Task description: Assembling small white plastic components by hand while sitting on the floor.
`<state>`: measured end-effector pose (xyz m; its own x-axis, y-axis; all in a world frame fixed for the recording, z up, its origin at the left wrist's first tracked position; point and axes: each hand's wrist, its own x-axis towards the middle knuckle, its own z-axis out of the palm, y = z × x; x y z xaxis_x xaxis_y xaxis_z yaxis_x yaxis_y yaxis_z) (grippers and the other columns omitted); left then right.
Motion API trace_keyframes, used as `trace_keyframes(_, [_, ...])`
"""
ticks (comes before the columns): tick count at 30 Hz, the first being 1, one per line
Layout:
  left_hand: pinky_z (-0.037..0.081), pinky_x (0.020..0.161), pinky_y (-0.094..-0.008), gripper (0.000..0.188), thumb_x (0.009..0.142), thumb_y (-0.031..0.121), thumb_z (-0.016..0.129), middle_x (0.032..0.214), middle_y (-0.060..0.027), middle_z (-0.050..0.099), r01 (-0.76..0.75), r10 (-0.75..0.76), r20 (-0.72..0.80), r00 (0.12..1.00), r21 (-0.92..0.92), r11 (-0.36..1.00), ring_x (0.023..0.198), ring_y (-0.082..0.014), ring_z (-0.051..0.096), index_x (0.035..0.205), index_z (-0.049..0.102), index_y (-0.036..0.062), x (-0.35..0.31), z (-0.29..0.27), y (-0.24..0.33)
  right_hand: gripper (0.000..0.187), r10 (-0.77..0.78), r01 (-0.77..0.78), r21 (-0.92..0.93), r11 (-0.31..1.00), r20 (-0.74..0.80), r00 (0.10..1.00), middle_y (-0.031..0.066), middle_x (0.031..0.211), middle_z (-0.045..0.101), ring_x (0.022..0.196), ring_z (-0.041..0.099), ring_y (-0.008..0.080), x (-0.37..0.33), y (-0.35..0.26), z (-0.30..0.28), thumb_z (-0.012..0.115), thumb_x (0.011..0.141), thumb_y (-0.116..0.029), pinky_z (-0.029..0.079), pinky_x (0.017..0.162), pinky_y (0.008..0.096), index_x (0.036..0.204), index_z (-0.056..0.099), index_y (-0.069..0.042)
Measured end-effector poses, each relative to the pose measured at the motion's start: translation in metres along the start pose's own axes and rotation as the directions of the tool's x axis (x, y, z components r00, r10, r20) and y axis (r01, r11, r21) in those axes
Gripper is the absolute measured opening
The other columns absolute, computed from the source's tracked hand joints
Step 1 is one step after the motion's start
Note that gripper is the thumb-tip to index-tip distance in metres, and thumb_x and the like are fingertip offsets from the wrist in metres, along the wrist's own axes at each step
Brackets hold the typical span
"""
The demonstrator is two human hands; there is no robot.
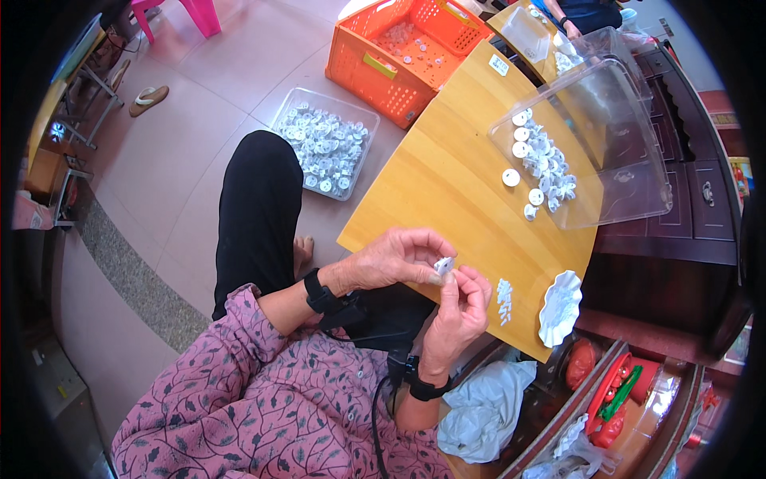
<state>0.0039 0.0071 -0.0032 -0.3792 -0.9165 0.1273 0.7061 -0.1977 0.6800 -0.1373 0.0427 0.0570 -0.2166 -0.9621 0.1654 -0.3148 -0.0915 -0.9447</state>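
A small white plastic part (444,265) is held up over the near edge of the wooden table (431,172). My left hand (396,257) pinches it between thumb and fingertips. My right hand (460,307) meets it from below, its thumb and fingers pressed together; whether a smaller piece sits between them is hidden. Right of my hands, several tiny white pieces (503,300) lie on the tabletop beside a white scalloped dish (561,310). Farther back, many white round-capped parts (546,164) spill from a clear plastic bin (638,195) lying on its side.
On the floor beyond my knee stands a clear tray (369,148) heaped with similar white parts. An orange crate (369,86) holds scattered pieces. Near my right arm are a white plastic bag (488,407) and an open drawer (654,431). Another person's hand (572,30) shows at the far side.
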Motion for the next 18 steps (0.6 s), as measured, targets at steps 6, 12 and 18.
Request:
trace_keyframes(6, [0.051,0.096,-0.0279,0.038,0.090,0.004,0.073,0.113,-0.0036,0.064,0.013,-0.013,-0.001,1.000,-0.002,1.000,0.106,-0.0113,0.062,0.125,0.060,0.0000,-0.0009,0.0003,0.0019,0.007,-0.002,0.000,0.032,0.999,0.040,0.999,0.0121,0.112,0.058,0.105,0.058,0.0208,0.0010,0.0020,-0.0013,0.069,0.090,-0.001,0.046,0.095,0.0334,0.093,0.066,0.004])
trace_keyframes(12, [0.052,0.097,-0.0279,0.038,0.090,0.004,0.072,0.114,-0.0045,0.065,0.021,-0.022,-0.031,0.999,-0.052,0.998,0.107,-0.0118,0.063,0.125,0.059,-0.0001,-0.0014,0.0004,0.0011,0.008,0.012,-0.016,0.073,0.997,0.054,0.998,0.0124,0.113,0.059,0.106,0.057,0.0213,0.0016,-0.0021,-0.0031,0.066,0.091,0.000,0.046,0.096,0.0340,0.096,0.062,0.005])
trace_keyframes(18, [0.052,0.097,-0.0278,0.037,0.091,0.003,0.072,0.115,-0.0047,0.065,0.023,-0.024,-0.028,0.999,-0.058,0.998,0.107,-0.0122,0.063,0.126,0.059,-0.0004,-0.0009,-0.0010,-0.0007,0.007,-0.005,0.007,-0.027,1.000,0.064,0.998,0.0132,0.111,0.060,0.105,0.057,0.0224,0.0030,-0.0034,-0.0032,0.065,0.092,-0.002,0.045,0.097,0.0350,0.093,0.061,0.004])
